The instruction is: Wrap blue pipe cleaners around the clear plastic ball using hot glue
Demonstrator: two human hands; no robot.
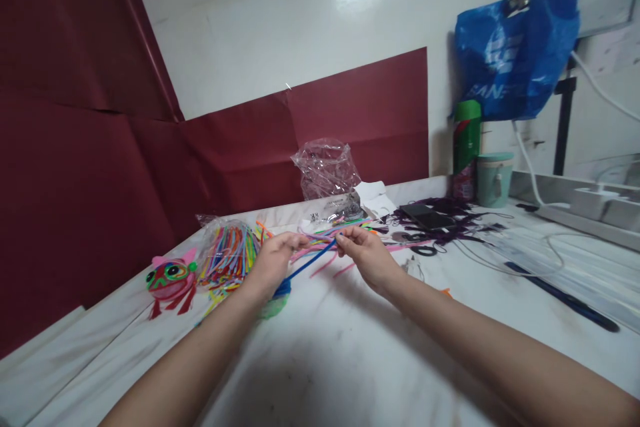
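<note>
My right hand [367,255] pinches the upper end of a blue pipe cleaner [314,259]. This strand slants down to the left, towards a coiled blue piece [283,288] partly hidden behind my left wrist. My left hand [277,257] is closed, its fingertips at a lilac pipe cleaner [316,235] that stretches across to my right fingers. Both hands are above the table, close together. Under the blue piece shows something round and green [274,307]. Loose pink pipe cleaners [345,269] lie behind and below the hands.
A colourful frog-like figure [171,283] and a bag of multicoloured pipe cleaners [231,250] are at left. Behind stands a crumpled clear bag [327,170]. At right lie a phone [427,217], dark purple tassels [463,223], a dark blue strip-like tool [563,297] and a power strip [595,210].
</note>
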